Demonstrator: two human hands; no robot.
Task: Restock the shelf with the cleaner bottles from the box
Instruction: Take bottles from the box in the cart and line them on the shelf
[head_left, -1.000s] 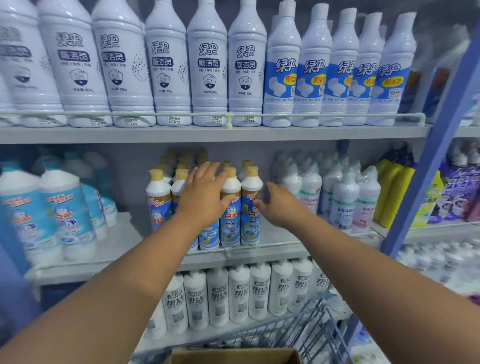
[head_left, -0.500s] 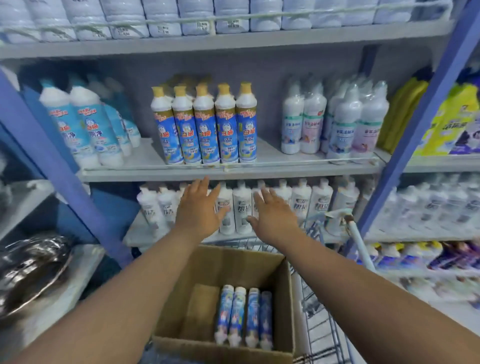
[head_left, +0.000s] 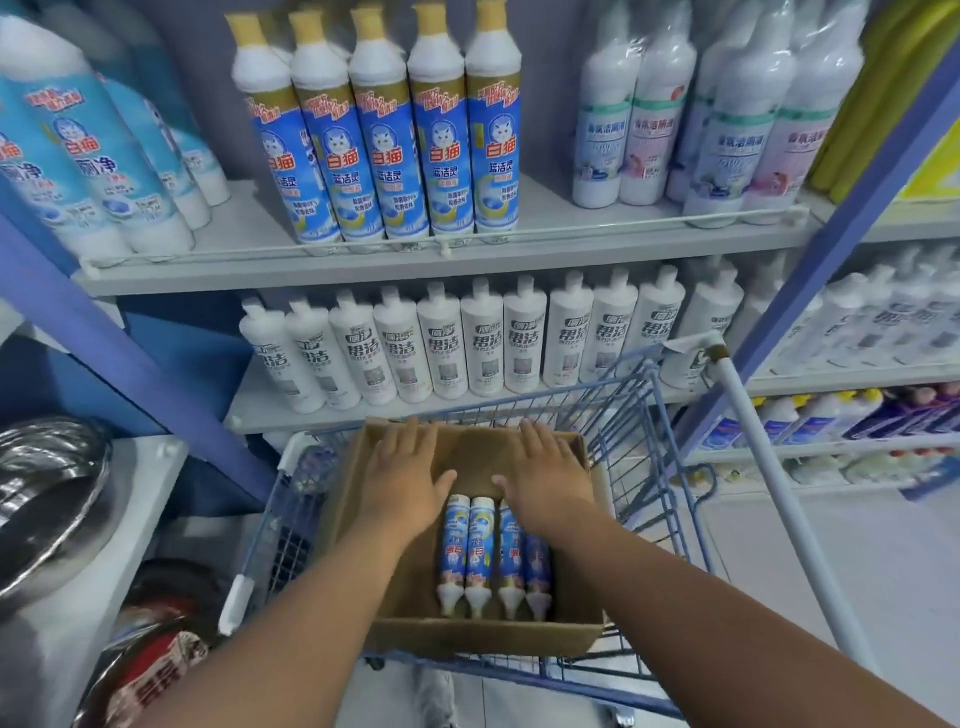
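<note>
Left hand (head_left: 402, 475) and right hand (head_left: 550, 475) flat, fingers spread, grasping nothing, over box (head_left: 483, 636); four bottles (head_left: 480, 551) lie inside; box in cart (head_left: 652, 415).

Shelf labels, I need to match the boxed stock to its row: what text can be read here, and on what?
"白猫" and "蓝洁灵": yellow-capped blue bottles, upper shelf.
"白猫" and "厕净": light blue bottles, upper left.
"帮洁": white bottles, lower shelf.
"香氛洁厕液": wrapped white bottles, upper right.
Bottles in the box: same blue label, print too blurred to read.
All small print: unreadable.
</note>
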